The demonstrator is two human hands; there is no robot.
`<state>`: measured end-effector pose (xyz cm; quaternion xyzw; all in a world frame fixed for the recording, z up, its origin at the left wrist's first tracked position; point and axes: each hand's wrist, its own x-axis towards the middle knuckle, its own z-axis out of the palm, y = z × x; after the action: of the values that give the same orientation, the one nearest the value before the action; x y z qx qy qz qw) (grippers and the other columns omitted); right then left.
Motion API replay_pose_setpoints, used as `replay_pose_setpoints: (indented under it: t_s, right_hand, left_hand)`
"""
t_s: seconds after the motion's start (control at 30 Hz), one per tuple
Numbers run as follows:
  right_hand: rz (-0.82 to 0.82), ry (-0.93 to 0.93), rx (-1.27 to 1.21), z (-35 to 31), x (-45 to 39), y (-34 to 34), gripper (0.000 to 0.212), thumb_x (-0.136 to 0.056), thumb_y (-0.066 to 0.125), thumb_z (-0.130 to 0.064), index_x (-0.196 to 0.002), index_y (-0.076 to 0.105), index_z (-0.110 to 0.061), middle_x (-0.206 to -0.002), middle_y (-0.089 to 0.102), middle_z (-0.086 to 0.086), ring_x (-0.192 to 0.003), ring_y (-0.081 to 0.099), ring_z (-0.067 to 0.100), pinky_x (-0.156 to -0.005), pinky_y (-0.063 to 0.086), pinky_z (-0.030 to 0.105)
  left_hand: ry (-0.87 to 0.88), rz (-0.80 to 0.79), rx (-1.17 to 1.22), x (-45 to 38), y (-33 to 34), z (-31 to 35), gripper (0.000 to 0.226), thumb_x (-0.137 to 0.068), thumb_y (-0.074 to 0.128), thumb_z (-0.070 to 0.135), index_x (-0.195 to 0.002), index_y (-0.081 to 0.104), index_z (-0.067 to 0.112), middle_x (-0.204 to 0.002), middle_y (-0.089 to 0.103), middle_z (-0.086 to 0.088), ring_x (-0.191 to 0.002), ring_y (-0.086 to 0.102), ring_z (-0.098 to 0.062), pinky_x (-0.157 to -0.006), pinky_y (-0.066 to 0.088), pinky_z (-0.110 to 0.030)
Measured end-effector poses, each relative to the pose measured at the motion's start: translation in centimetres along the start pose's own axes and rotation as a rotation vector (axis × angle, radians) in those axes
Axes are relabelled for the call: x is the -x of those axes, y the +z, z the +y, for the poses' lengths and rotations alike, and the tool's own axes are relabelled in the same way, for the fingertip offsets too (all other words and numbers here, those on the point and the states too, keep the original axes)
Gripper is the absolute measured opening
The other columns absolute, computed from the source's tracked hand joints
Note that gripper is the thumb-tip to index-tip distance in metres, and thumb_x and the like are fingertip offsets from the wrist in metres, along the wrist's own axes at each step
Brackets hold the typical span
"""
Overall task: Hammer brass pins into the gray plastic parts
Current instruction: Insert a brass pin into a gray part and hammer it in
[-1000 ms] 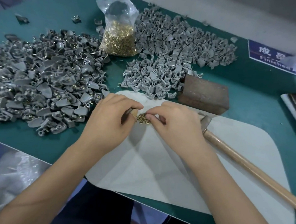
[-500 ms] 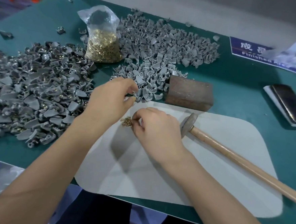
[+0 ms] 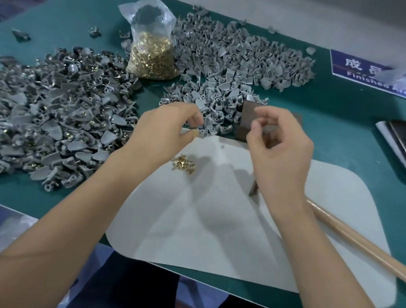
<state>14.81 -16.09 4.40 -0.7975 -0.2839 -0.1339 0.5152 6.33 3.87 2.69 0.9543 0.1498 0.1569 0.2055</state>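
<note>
Across a green table, a worker's supplies are laid out in reach of both hands, largest heaps outermost: a broad pile of gray plastic parts to the left, many showing a glint of brass and so probably already pinned, and a second pile of plain gray parts straight ahead, likely the stock still to do. Between the two stands a clear bag of brass pins, its mouth open. A pale work mat covers the table nearest the person, apparently to give a clean striking spot, with a dark metal block at its far edge as an anvil and a wooden-handled hammer lying untouched along its right side. A small cluster of loose brass pins sits on the mat, set out for quick picking. The left hand reaches into the near edge of the plain pile, fingers curled, thumb and forefinger closing on a part there. The right hand is raised over the block, fingers loosely bent with thumb and forefinger tips drawn close; whether a pin sits between them cannot be told
</note>
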Motion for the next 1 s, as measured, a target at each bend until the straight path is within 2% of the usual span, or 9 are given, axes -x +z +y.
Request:
replay_pose_setpoints:
  t_s: [0.1,0.23,0.33,0.4,0.53,0.6,0.7,0.87,1.0]
  right_hand:
    - [-0.009,0.015,0.004,0.7,-0.5,-0.3,0.021,-0.095,0.066,-0.012,-0.112,0.076,-0.020,-0.104,0.073,-0.013,-0.092,0.068,0.008,-0.084,0.056,0.031]
    - [0.001,0.050,-0.023,1.4,-1.3,-0.9,0.015,-0.095,0.067,-0.016,-0.103,0.077,-0.024,-0.097,0.074,-0.018,-0.094,0.070,0.011,-0.085,0.057,0.037]
    - [0.030,0.068,-0.057,2.0,-1.9,-1.4,0.012,-0.094,0.068,-0.014,-0.099,0.076,-0.022,-0.093,0.074,-0.015,-0.093,0.070,0.012,-0.085,0.057,0.039]
    - [0.043,0.078,-0.054,2.4,-2.2,-1.7,0.010,-0.094,0.068,-0.013,-0.098,0.075,-0.020,-0.093,0.073,-0.013,-0.093,0.070,0.013,-0.086,0.057,0.039]
    - [0.050,0.109,-0.045,3.2,-2.5,-2.1,0.010,-0.093,0.068,-0.012,-0.098,0.075,-0.019,-0.091,0.073,-0.013,-0.091,0.069,0.011,-0.085,0.057,0.038]
    - [0.049,0.119,-0.046,3.4,-2.6,-2.0,0.010,-0.093,0.068,-0.012,-0.096,0.074,-0.020,-0.090,0.073,-0.013,-0.090,0.069,0.011,-0.085,0.057,0.038]
    - [0.022,0.124,-0.047,3.5,-2.4,-1.6,0.011,-0.092,0.069,-0.013,-0.095,0.074,-0.022,-0.089,0.072,-0.014,-0.088,0.069,0.010,-0.084,0.057,0.037]
    - [-0.039,0.130,-0.038,3.5,-1.9,-0.8,0.011,-0.092,0.071,-0.014,-0.096,0.075,-0.024,-0.089,0.073,-0.014,-0.089,0.070,0.010,-0.082,0.057,0.034]
    - [-0.052,0.129,-0.050,3.5,-1.8,-0.7,0.012,-0.092,0.071,-0.013,-0.096,0.075,-0.024,-0.089,0.073,-0.015,-0.090,0.070,0.009,-0.082,0.057,0.029]
  left_hand:
    - [0.008,-0.033,-0.005,0.1,-0.2,-0.1,0.020,-0.095,0.068,0.027,-0.112,0.063,0.036,-0.104,0.063,0.020,-0.076,0.048,0.005,-0.063,0.034,-0.011]
    - [0.060,-0.026,0.114,-0.6,-0.9,0.8,0.015,-0.100,0.061,0.024,-0.113,0.067,0.030,-0.097,0.057,0.019,-0.082,0.052,0.005,-0.072,0.043,-0.024]
    - [0.030,-0.040,0.163,-2.5,-1.6,1.8,0.013,-0.101,0.060,0.020,-0.102,0.069,0.030,-0.092,0.062,0.018,-0.085,0.057,0.000,-0.069,0.039,-0.012]
    - [0.032,-0.097,0.162,-4.0,-2.0,2.0,0.013,-0.101,0.060,0.018,-0.103,0.070,0.026,-0.094,0.066,0.013,-0.087,0.060,-0.005,-0.070,0.040,-0.010]
    - [0.055,-0.179,0.174,-5.0,-2.4,1.2,0.007,-0.098,0.066,0.025,-0.100,0.069,0.031,-0.092,0.066,0.018,-0.087,0.063,-0.004,-0.075,0.051,-0.029]
    - [0.073,-0.182,0.167,-4.8,-2.2,0.9,0.006,-0.096,0.069,0.030,-0.099,0.067,0.035,-0.090,0.064,0.020,-0.084,0.062,-0.001,-0.073,0.051,-0.029]
    - [0.124,-0.220,0.086,-4.5,-1.3,1.1,0.018,-0.089,0.074,0.042,-0.104,0.064,0.042,-0.093,0.059,0.022,-0.083,0.057,-0.001,-0.068,0.045,-0.029]
    - [0.142,-0.232,-0.075,-4.5,0.0,1.1,0.043,-0.082,0.077,0.053,-0.122,0.067,0.040,-0.102,0.050,0.012,-0.102,0.049,-0.012,-0.078,0.048,-0.037]
    - [0.157,-0.213,-0.100,-4.7,0.2,1.4,0.042,-0.084,0.073,0.054,-0.122,0.069,0.037,-0.098,0.047,0.009,-0.100,0.044,-0.015,-0.078,0.047,-0.037]
